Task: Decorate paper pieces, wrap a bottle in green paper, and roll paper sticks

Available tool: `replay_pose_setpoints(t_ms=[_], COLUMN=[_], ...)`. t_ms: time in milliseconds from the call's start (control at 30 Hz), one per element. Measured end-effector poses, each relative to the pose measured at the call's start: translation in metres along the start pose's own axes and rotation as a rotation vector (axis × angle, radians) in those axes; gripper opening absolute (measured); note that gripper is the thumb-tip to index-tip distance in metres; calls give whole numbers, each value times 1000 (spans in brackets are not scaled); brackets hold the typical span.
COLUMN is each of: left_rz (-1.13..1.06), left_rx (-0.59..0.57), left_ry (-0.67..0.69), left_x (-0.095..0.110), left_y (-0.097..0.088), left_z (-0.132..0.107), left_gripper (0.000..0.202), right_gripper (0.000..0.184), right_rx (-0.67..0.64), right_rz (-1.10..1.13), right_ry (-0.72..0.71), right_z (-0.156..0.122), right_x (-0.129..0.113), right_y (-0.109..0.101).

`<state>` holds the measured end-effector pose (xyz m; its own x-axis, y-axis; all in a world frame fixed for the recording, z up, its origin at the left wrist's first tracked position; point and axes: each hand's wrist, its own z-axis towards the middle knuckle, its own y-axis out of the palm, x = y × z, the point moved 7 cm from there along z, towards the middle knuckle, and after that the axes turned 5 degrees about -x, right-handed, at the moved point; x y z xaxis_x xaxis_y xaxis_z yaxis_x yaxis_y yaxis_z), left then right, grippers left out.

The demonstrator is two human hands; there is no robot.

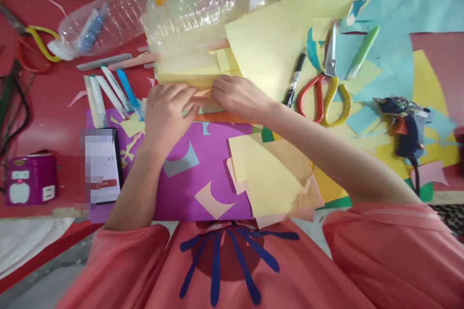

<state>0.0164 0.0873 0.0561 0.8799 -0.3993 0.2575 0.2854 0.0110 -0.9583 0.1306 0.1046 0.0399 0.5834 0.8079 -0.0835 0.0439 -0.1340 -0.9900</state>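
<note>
Right hand (237,97) holds paper (203,93), clear bottle (123,9) showing blue

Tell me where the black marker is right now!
In the head view, the black marker is right of the middle, lying between the right hand and the scissors on that side.

Bright light is flooding the desk (65,108), glinting off far-edge bottles (125,14); blocky pixelation is masking a phone (105,154).

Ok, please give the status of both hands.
Left hand, right hand: both at the peach paper strip. Firm grip: cannot tell. Black marker lies close beside the right forearm.
</note>
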Motion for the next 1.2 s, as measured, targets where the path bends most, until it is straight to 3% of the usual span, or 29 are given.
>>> replay_pose_setpoints(t_ms=[133,333,467,667,800,900,1000,1100,1200], left_rz=[30,49,57,51,35,-149,-385,-531,-519], left_rx=[-28,-102,-75,-114,-66,-73,-77,-91,-90], left_ry=[-4,-89,-91,-111,-55,-115,-293,-424,-536], left_x=[6,8,12,13,16,2,-27,-50,-62], left_y=[-2,-3,-11,-16,-18,-12,1,15,19], left_z=[4,9,14,13,7,7,12,18,17], left_gripper=[18,25,22,26,28,23,38,34,34], right_gripper=[32,19,17,23,27,28,34,40,41], right_rx=[41,92,134,148,144,67,49,104,183], right_rz=[61,327,466,346,263,214,189,186,187], right_ry=[26,208,256,99,167,221,209,169,147], right_z=[3,2,1,2,2,1,-3,-7,-9], right_x=[-1,14,20,8,8,7,2,-4,-7], right_y=[1,-4,-8,-10,-9,-3,4,10,13])
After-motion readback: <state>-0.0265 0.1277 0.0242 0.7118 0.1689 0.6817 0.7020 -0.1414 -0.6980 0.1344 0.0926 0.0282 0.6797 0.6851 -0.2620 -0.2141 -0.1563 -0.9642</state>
